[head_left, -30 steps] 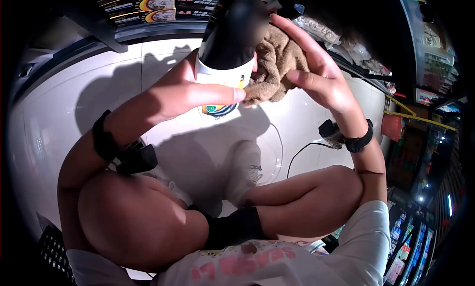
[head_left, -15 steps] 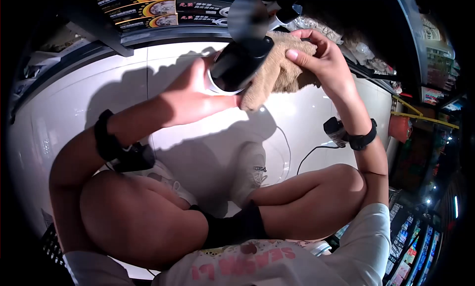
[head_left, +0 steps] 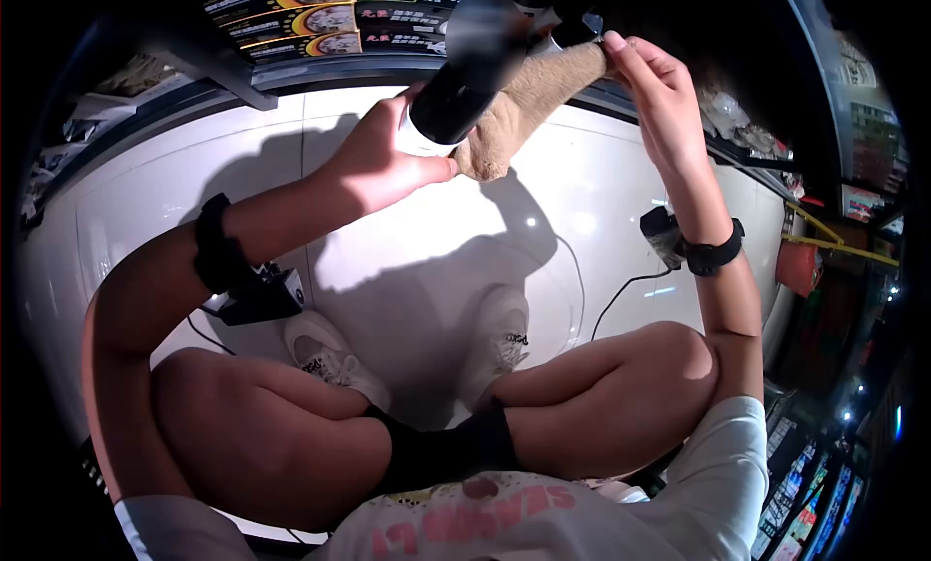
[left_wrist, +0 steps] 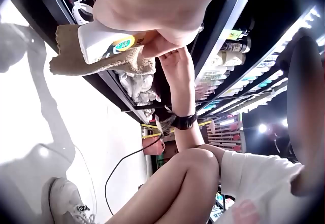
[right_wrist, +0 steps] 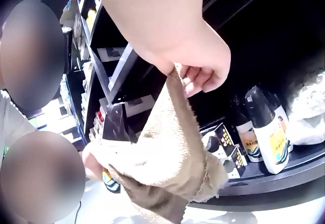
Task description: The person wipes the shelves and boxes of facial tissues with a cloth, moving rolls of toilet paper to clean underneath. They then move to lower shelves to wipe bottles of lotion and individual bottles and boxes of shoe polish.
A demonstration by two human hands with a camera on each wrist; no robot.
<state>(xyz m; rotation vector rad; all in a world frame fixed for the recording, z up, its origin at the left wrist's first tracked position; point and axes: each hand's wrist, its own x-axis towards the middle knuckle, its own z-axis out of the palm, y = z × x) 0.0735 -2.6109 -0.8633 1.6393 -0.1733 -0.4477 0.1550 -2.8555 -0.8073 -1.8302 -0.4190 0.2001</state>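
My left hand [head_left: 388, 163] grips a bottle [head_left: 465, 86] with a black top and a white labelled body [left_wrist: 101, 41], held tilted up near the dark shelf. A brown terry cloth [head_left: 524, 105] lies against the bottle's side and hangs below it [left_wrist: 101, 64]. My right hand [head_left: 650, 76] pinches the cloth's upper end, so the cloth [right_wrist: 167, 153] stretches down from my fingers [right_wrist: 198, 72] to the bottle. In the right wrist view the cloth hides most of the bottle.
A dark shelf [right_wrist: 284, 178] carries more bottles [right_wrist: 266, 127] with black tops, and boxes [head_left: 291, 18] sit on the shelf ahead. I squat on a white tiled floor [head_left: 145, 202]; a cable [head_left: 611, 294] runs across it. More stocked shelves [left_wrist: 223, 66] line the right.
The bottle has tipped further over and risen toward the shelf. My right hand has lifted and moved right, drawing the bunched cloth out into a long strip.
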